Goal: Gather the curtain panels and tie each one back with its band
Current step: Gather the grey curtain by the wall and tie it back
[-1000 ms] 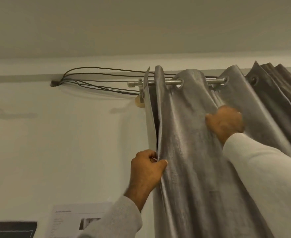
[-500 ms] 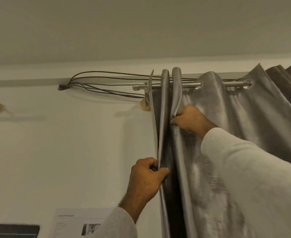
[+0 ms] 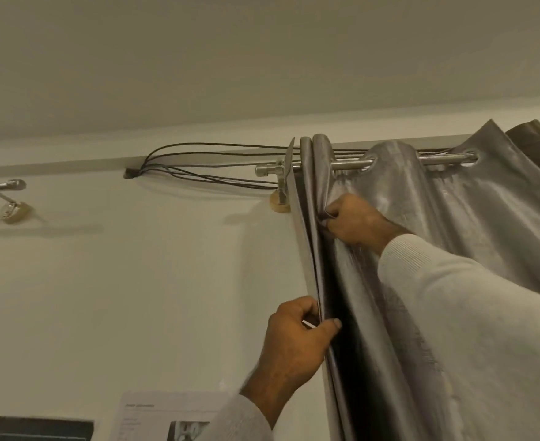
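Observation:
A shiny grey curtain panel [image 3: 453, 224] hangs by eyelets from a steel rod [image 3: 351, 165]. Its leftmost folds are bunched tight against the rod's left bracket. My left hand [image 3: 297, 342] grips the panel's left edge lower down, thumb on the front of the fabric. My right hand [image 3: 354, 221] pinches a fold just under the rod, close to the bunched folds. More darker folds [image 3: 536, 138] hang at the far right. No tie band is in view.
Several dark cables [image 3: 205, 163] run along the wall from a hole to behind the rod. A second rod end with its bracket [image 3: 7, 198] sticks out at the far left. A printed sheet [image 3: 166, 415] and a dark panel [image 3: 42, 429] are fixed low on the wall.
My right hand has slid leftwards along the rod with a fold, closing it against the leftmost folds. My left hand kept its hold on the edge.

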